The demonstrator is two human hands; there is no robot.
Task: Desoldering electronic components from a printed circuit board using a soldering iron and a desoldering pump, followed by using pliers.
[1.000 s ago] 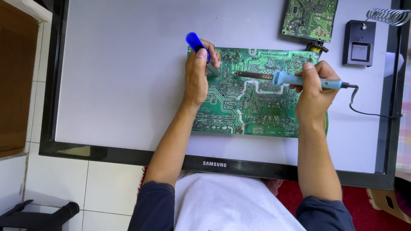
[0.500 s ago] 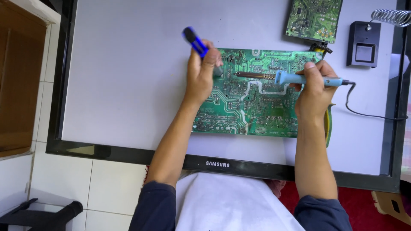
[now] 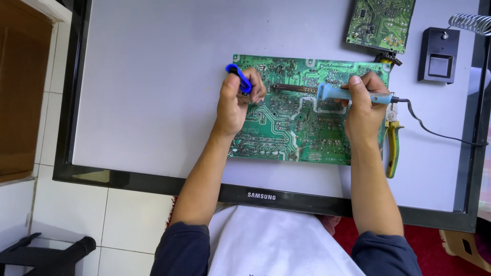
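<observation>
A large green circuit board [image 3: 291,128] lies solder side up on the white back panel [image 3: 153,92] of a flat screen. My left hand [image 3: 235,102] rests on the board's left end and grips a blue desoldering pump [image 3: 239,77], its tip hidden under my fingers. My right hand [image 3: 364,107] holds a light blue soldering iron [image 3: 337,93] almost level, with its brown tip pointing left over the board's upper middle. A black cord runs from the iron to the right.
A smaller green circuit board [image 3: 381,23] lies at the top right. Beside it stands a black soldering iron stand [image 3: 438,55] with a coiled spring holder [image 3: 470,23]. Yellow-handled pliers [image 3: 393,148] lie right of the big board. A wooden cabinet [image 3: 20,92] is on the left.
My left hand has turned the blue pump more upright and brought it down toward the board. The view has shifted, and the yellow pliers now show beside my right wrist.
</observation>
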